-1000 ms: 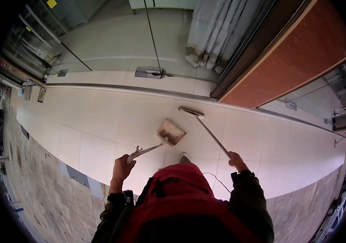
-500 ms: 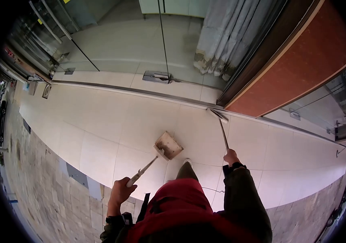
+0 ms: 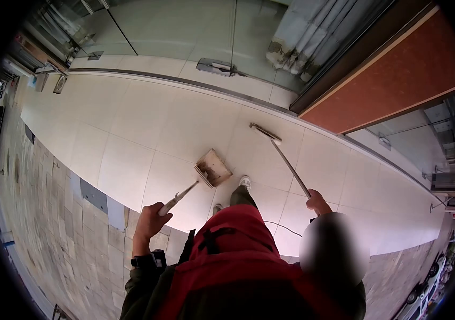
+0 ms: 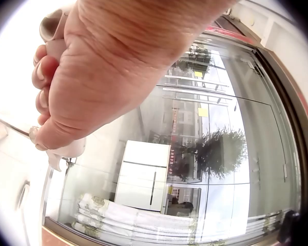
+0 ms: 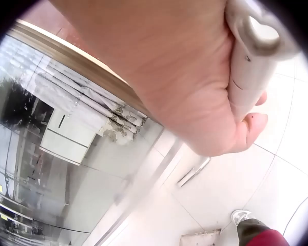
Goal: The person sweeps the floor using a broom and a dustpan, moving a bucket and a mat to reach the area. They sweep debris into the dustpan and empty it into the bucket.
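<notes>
In the head view my left hand (image 3: 151, 221) grips the pale handle of a long-handled dustpan (image 3: 218, 165). The pan is light, with a toothed edge on the handle side and dark dirt inside, and is low over the tiles ahead of my feet. My right hand (image 3: 319, 202) holds a broom by its long handle (image 3: 293, 172). The narrow broom head (image 3: 265, 133) is on the floor, right of the pan and short of the door sill. In the right wrist view, fingers wrap a white handle end (image 5: 251, 66) with a hanging hole. The left wrist view shows curled fingers around the dustpan's handle.
A glass front with a metal sill (image 3: 185, 82) runs along the far side, a curtain (image 3: 313, 37) behind it. A reddish-brown panel (image 3: 392, 69) stands at the right. My shoe (image 3: 245, 182) is near the pan. A thin cord (image 3: 283, 228) lies right of my legs; grey paving (image 3: 73, 213) borders the tiles.
The broom head swung right to the sill, then came back left and away from it. The dustpan stays ahead of my left hand. The view has shifted, and a second shoe shows now.
</notes>
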Demonstrator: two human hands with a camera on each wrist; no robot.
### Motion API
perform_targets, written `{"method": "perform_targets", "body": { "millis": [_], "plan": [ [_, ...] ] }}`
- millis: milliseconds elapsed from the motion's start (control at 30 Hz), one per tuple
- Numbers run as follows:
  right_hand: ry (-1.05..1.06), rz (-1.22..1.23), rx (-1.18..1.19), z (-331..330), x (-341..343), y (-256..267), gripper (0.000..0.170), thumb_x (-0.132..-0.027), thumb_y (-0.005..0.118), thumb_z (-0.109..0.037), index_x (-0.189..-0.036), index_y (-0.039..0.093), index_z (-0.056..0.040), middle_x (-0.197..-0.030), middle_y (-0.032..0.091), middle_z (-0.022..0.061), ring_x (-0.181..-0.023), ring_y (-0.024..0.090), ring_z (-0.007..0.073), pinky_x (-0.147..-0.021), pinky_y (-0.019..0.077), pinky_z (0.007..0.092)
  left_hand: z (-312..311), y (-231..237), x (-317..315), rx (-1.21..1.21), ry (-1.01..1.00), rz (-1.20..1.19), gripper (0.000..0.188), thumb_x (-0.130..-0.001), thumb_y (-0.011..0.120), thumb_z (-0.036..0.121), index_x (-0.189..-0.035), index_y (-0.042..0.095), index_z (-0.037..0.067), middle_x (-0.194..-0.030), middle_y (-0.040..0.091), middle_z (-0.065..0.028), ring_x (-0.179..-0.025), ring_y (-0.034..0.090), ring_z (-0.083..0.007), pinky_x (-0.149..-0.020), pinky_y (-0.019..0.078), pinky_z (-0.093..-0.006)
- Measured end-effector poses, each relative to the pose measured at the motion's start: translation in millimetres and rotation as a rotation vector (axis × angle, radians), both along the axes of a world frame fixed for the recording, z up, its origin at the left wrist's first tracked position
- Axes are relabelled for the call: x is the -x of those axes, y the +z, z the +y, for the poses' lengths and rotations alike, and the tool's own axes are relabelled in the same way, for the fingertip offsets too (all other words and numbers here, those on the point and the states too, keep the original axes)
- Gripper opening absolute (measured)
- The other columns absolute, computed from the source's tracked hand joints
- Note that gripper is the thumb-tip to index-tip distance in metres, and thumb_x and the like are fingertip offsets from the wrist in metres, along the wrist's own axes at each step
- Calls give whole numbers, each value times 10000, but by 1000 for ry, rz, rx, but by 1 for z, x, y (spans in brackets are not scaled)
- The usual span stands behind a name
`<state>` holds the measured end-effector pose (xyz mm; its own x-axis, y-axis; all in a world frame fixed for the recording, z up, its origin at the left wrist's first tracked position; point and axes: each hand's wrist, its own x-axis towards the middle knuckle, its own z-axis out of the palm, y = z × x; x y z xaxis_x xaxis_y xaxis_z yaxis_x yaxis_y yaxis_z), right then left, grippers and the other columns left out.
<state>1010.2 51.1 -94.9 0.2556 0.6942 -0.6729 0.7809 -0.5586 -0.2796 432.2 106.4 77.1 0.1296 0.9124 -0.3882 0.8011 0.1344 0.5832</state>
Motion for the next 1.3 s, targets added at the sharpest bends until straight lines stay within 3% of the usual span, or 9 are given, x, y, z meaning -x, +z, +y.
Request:
{"method": "perform_targets", "body": {
  "millis": [200,400,533,600,767,967,1033,1100,1300],
  "plan": [
    [-139,72,40,18,114,-45,388,-696,556,-98,-1042,552,79,-1025,591,311,-1033,565,433,-858,477,431,-33,-14,21,37,-3,-52,208,-704,715,133,-768,579,-11,-624,563,-186,-562,537,-348,-537,438,-389],
    [236,124,59,-50,211,-69,400,-665,621,-175,-967,601,86,-947,632,285,-955,614,400,-825,508,422,-55,-45,39,10,-3,-50,210,-726,706,158,-788,590,-5,-647,576,-192,-586,545,-349,-558,444,-397],
    [112,500,211,-77,196,-54,367,-559,606,-63,-914,575,25,-737,600,170,-645,589,272,-580,476,368,-61,-54,42,40,61,-99,231,-738,707,179,-788,580,-7,-654,577,-191,-596,558,-337,-564,442,-397],
    [-67,602,300,-65,190,16,339,-519,616,-7,-851,550,13,-603,512,95,-481,512,182,-417,390,342,-72,-62,45,39,55,-124,238,-741,708,186,-792,580,-8,-656,578,-190,-601,564,-332,-568,443,-396],
    [44,526,163,-60,184,37,293,-520,634,18,-776,493,-4,-598,490,83,-472,505,183,-416,397,342,-84,-57,39,60,82,-96,258,-737,704,205,-798,583,-14,-675,586,-204,-628,572,-362,-581,448,-404],
    [307,215,-167,-26,237,-41,279,-628,583,-77,-883,568,35,-860,615,271,-875,609,409,-718,495,448,-84,-59,39,27,67,-56,281,-733,707,227,-784,573,-15,-669,581,-214,-641,573,-386,-572,445,-421],
    [347,173,-104,-25,264,-59,339,-644,596,-116,-940,584,51,-914,617,291,-935,602,425,-759,498,450,-86,-65,40,-15,57,-58,255,-738,714,190,-772,574,-20,-628,550,-191,-539,498,-286,-536,429,-375],
    [378,204,59,-27,281,-57,349,-640,584,-99,-950,592,61,-922,621,295,-939,608,423,-754,502,441,-84,-60,40,7,47,-38,286,-727,718,219,-765,565,-20,-660,574,-217,-610,556,-384,-551,435,-419],
    [83,604,94,-56,222,-7,202,-574,609,-62,-769,568,-32,-628,530,56,-589,540,148,-461,389,304,-82,-61,33,-20,36,-107,279,-702,732,176,-717,554,-38,-583,537,-188,-497,491,-272,-500,418,-384]
  ]
}}
